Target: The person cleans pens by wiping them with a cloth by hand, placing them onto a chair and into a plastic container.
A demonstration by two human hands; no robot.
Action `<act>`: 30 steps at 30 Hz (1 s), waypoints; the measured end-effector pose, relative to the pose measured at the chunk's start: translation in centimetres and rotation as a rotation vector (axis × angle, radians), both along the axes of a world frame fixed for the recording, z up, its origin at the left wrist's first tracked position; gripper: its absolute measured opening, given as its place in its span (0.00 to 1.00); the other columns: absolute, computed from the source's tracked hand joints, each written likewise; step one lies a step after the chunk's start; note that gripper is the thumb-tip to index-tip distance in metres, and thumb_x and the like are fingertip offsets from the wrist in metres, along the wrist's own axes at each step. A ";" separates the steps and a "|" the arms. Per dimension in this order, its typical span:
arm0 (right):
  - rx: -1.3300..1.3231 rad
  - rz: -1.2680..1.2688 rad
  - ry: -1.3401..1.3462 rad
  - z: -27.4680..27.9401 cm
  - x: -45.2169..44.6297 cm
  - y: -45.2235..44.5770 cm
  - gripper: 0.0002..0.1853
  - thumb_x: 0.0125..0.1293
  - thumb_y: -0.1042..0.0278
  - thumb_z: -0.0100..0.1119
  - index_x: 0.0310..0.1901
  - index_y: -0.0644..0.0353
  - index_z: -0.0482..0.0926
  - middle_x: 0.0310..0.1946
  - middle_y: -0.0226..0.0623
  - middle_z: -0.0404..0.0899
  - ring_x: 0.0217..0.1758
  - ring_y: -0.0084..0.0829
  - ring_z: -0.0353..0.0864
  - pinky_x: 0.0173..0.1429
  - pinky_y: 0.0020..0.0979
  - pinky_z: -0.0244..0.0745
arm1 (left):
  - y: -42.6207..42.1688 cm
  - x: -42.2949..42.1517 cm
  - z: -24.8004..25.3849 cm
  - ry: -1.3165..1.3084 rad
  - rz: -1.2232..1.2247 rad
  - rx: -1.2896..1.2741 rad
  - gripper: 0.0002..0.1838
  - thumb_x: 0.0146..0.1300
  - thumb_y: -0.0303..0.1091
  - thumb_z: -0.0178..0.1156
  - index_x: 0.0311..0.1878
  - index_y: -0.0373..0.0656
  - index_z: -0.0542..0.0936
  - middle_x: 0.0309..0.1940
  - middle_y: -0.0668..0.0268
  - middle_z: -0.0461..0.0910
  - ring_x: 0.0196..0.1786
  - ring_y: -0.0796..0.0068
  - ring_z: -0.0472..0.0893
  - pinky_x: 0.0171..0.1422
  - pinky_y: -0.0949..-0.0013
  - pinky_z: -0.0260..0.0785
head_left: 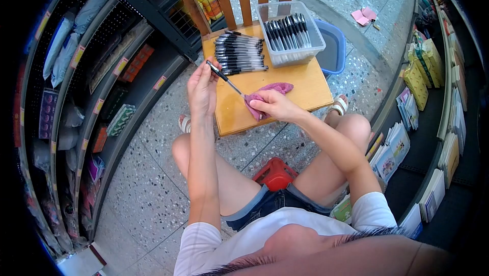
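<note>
Holding a dark-ended pen (220, 73) over the seat of a wooden chair (229, 115), aslant from ten o'clock toward four. Pinching its dark upper end between nearly closed thumb and fingertips of the left hand (202, 90); gripping a purple cloth (279, 88) around the lower end with the closed right hand (275, 105), cloth trailing toward two o'clock. Laid side by side on the seat at eleven o'clock: a stack of pens (239, 54). Set at one o'clock: a clear plastic box (299, 58) with more pens standing tilted inside. Visible beyond, at two o'clock on the speckled floor (153, 169): a blue basin (337, 46). Pictured at six o'clock, between the thighs: a red stool (275, 173).
</note>
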State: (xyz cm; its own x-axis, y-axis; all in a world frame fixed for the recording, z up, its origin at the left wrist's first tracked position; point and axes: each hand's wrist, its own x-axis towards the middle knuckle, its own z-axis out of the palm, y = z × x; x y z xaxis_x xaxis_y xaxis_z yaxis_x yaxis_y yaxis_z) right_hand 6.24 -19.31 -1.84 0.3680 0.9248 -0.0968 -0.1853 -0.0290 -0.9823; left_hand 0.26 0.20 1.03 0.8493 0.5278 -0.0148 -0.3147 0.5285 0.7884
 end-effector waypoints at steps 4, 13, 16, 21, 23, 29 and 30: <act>-0.002 -0.009 0.005 0.0 0.0 -0.2 0.16 0.69 0.60 0.47 0.27 0.61 0.73 0.20 0.23 0.71 0.25 0.15 0.67 0.30 0.21 0.64 | 0.1 0.1 -0.2 -0.015 -0.022 -0.054 0.16 0.66 0.32 0.52 0.54 0.33 0.71 0.40 0.63 0.77 0.43 0.75 0.76 0.54 0.72 0.66; -0.101 -0.084 -0.038 0.1 0.2 -0.8 0.17 0.69 0.59 0.48 0.27 0.63 0.74 0.20 0.23 0.69 0.25 0.15 0.64 0.30 0.22 0.63 | -0.5 0.2 0.2 -0.098 -0.041 0.062 0.15 0.68 0.32 0.49 0.53 0.32 0.71 0.39 0.63 0.77 0.43 0.75 0.75 0.54 0.71 0.67; -0.118 -0.128 -0.086 -0.7 0.2 -0.9 0.18 0.69 0.59 0.48 0.26 0.64 0.74 0.19 0.24 0.69 0.23 0.16 0.63 0.29 0.23 0.63 | -1.1 0.1 0.7 -0.088 -0.015 0.194 0.15 0.68 0.32 0.49 0.52 0.32 0.72 0.39 0.63 0.77 0.44 0.77 0.75 0.54 0.72 0.66; -0.178 -0.177 -0.111 -1.7 0.4 -0.9 0.16 0.70 0.62 0.46 0.28 0.62 0.76 0.23 0.22 0.73 0.26 0.13 0.66 0.31 0.20 0.64 | -1.7 0.0 0.7 -0.076 0.010 0.276 0.14 0.68 0.32 0.49 0.52 0.33 0.73 0.39 0.64 0.78 0.44 0.79 0.75 0.53 0.75 0.66; -0.168 -0.217 -0.056 -0.8 0.1 -0.8 0.16 0.70 0.62 0.46 0.29 0.63 0.76 0.23 0.23 0.73 0.27 0.14 0.67 0.33 0.21 0.65 | -1.9 0.0 0.8 -0.053 0.030 0.309 0.14 0.68 0.32 0.50 0.52 0.34 0.74 0.40 0.65 0.78 0.44 0.80 0.75 0.53 0.76 0.66; -0.181 -0.274 -0.040 -1.1 0.3 -0.4 0.14 0.69 0.63 0.48 0.31 0.64 0.76 0.25 0.24 0.74 0.29 0.15 0.69 0.34 0.23 0.67 | -1.6 0.3 0.5 -0.013 0.101 0.310 0.14 0.68 0.33 0.51 0.51 0.34 0.74 0.40 0.65 0.79 0.42 0.81 0.76 0.50 0.77 0.67; -0.153 -0.285 -0.060 -1.1 0.2 -0.3 0.14 0.68 0.63 0.48 0.29 0.64 0.75 0.23 0.25 0.74 0.27 0.16 0.69 0.33 0.23 0.67 | -1.4 0.3 0.4 0.011 0.139 0.325 0.14 0.68 0.33 0.51 0.51 0.34 0.75 0.40 0.65 0.79 0.42 0.81 0.76 0.50 0.77 0.67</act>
State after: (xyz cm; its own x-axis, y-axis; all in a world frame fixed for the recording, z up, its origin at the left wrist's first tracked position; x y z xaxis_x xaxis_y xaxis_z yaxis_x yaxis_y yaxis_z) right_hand 6.43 -19.58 -2.99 0.6193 0.7600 -0.1969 -0.1488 -0.1327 -0.9799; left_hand 0.53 -1.19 1.47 0.7695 0.6172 0.1639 -0.3564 0.2021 0.9122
